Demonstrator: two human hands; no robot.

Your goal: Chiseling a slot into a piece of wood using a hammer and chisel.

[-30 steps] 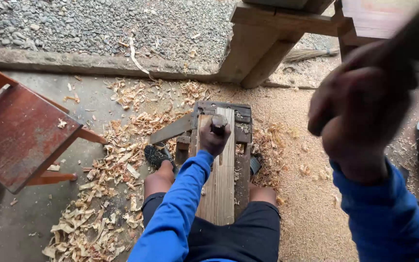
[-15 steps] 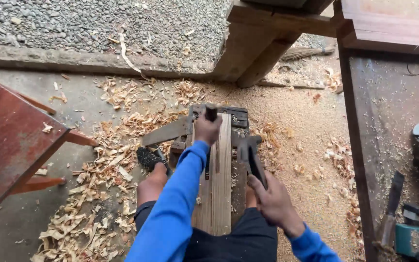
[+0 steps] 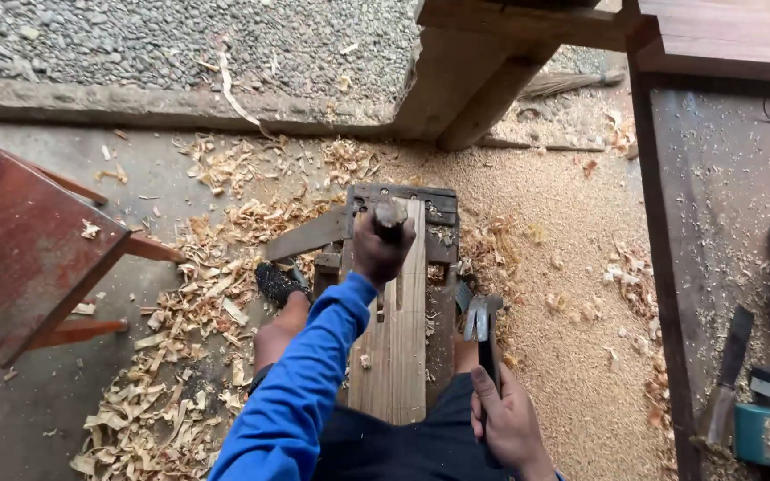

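- No container held anything in this view; the nearest thing to one was the small dark wooden bench [image 3: 438, 207] the person sat astride, and it carried a pale wooden plank [image 3: 400, 356] lying lengthwise along its top, running from the person's lap towards the far end.
- The left hand [image 3: 381, 248] was closed in a fist around the round-topped wooden handle of a chisel [image 3: 391, 214], fingers wrapped fully about it with no gap showing.
- The chisel stood upright at the far end of the plank, its handle top poking out above the knuckles; its blade was hidden by the hand, so where it met the wood could not be told.
- A narrow dark slot showed in the plank just below that fist.
- The right hand [image 3: 508, 420] was curled shut on the dark handle of a claw hammer [image 3: 483, 322], low and close to the person's right knee.
- The hammer's metal head lay ahead of those fingers, just beside the plank's right edge and well short of the chisel.
- Wood shavings [image 3: 180, 356] were heaped on the concrete floor to the left, with fine sawdust [image 3: 563, 356] spread to the right.
- A reddish wooden stool [image 3: 28, 258] stood at far left.
- On a dusty workbench [image 3: 724, 178] at right lay a teal power tool [image 3: 764, 432] near its front edge.
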